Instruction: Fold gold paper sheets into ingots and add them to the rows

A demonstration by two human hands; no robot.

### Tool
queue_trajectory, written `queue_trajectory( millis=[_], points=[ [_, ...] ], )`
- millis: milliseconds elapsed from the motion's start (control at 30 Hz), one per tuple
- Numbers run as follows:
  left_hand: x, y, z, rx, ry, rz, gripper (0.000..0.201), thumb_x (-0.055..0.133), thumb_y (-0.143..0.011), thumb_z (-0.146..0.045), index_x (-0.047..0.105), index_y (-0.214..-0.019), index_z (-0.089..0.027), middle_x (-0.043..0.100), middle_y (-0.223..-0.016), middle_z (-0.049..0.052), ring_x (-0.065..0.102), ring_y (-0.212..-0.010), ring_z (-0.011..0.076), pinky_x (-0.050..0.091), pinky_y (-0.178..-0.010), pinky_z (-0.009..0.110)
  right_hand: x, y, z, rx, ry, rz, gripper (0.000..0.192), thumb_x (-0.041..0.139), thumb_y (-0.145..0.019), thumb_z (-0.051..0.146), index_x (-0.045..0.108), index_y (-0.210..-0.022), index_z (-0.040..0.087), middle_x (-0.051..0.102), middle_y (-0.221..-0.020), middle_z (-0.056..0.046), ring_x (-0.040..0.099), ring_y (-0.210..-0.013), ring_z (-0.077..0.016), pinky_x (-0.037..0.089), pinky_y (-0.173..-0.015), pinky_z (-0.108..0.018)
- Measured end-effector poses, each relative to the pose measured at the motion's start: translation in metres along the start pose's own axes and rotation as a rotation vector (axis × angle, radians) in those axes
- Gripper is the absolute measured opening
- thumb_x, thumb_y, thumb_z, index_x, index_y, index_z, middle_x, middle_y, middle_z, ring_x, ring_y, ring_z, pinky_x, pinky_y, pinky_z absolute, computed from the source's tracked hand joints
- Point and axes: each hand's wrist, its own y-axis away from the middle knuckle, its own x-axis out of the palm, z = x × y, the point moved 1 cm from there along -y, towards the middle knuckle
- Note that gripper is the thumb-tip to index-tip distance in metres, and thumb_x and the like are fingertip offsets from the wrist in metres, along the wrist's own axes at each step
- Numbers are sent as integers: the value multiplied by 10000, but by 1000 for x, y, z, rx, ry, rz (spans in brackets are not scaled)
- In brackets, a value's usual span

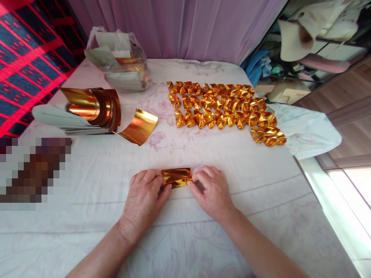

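Observation:
A folded strip of gold foil paper (pixel 176 177) lies flat on the white floral cloth (pixel 185 239) in front of me. My left hand (pixel 145 197) pinches its left end and my right hand (pixel 210 189) pinches its right end, both pressing it against the cloth. Beyond them, several finished folded gold pieces (pixel 223 110) are lined up in rows. At the left lies a stack of curled gold foil sheets (pixel 92 110), with one loose curled sheet (pixel 139 126) beside it.
A clear plastic bag with more sheets (pixel 121 61) stands at the back left. A purple curtain (pixel 179 27) hangs behind. The cloth's right edge (pixel 313 181) drops to a wooden floor, with cluttered shelves (pixel 307 42) beyond. A blurred patch covers the left.

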Motion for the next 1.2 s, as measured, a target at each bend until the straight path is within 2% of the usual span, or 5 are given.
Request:
queue_trajectory(
  millis=[400,633,867,1067,1200],
  points=[
    [0,0,-1,1,-36,-16,151,591,-879,-265,634,-753,-194,650,-902,60,593,-849,245,455,-763,417,1,-2,2,24,25,-2,122,616,-841,210,557,-735,226,618,-781,-7,572,-802,-196,331,-713,-329],
    [2,2,0,6,-25,-53,133,603,-884,-265,571,-777,-192,639,-893,58,585,-822,240,458,-766,411,2,0,1,40,-40,-43,102,607,-843,193,575,-938,216,665,-889,-23,601,-865,-211,360,-761,-346],
    [1,4,6,45,38,-108,77,572,-930,-255,563,-898,-186,643,-921,55,593,-840,229,474,-764,390,-1,-1,0,4,-98,-17,67,627,-852,179,634,-819,237,646,-859,0,606,-860,-187,351,-755,-335],
    [-10,15,-6,262,39,-220,113,535,-961,-175,648,-957,-183,675,-968,57,600,-879,207,493,-811,368,-1,-1,1,0,-72,-16,66,629,-856,182,643,-817,234,647,-856,-6,602,-867,-188,355,-764,-337],
    [-2,23,-20,408,-6,-135,239,517,-975,-203,636,-1167,-125,697,-1159,95,608,-1079,242,492,-944,395,0,-1,1,11,-67,-11,60,637,-851,182,647,-821,232,649,-864,-8,599,-856,-185,357,-765,-335]
  ],
)
